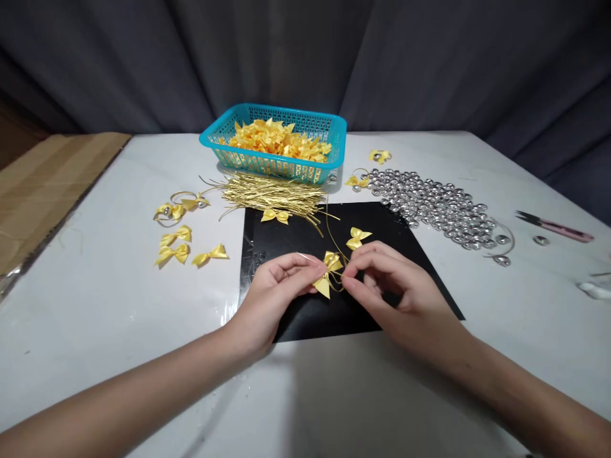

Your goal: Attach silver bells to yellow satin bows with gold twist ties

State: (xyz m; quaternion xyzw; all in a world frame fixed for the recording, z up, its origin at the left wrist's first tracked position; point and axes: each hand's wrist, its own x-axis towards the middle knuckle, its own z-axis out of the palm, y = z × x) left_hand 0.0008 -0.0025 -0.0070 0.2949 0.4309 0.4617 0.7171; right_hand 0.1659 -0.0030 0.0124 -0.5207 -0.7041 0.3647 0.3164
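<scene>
My left hand (277,286) pinches a small yellow ribbon bow (328,272) above a black mat (415,254). My right hand (391,286) pinches a thin gold cord (334,238) looped at the bow's middle; the cord's end trails up toward the pile of gold cords (272,194). Both hands have their fingers closed. Two more bows, one at the mat's middle (357,237) and one at its far edge (275,215), lie on the mat.
A teal basket (334,137) full of yellow bows stands at the back. Silver beads (434,207) are heaped to the right, with pink-handled snips (556,227) beyond. Several loose bows (179,245) lie to the left. Cardboard (48,178) covers the far left.
</scene>
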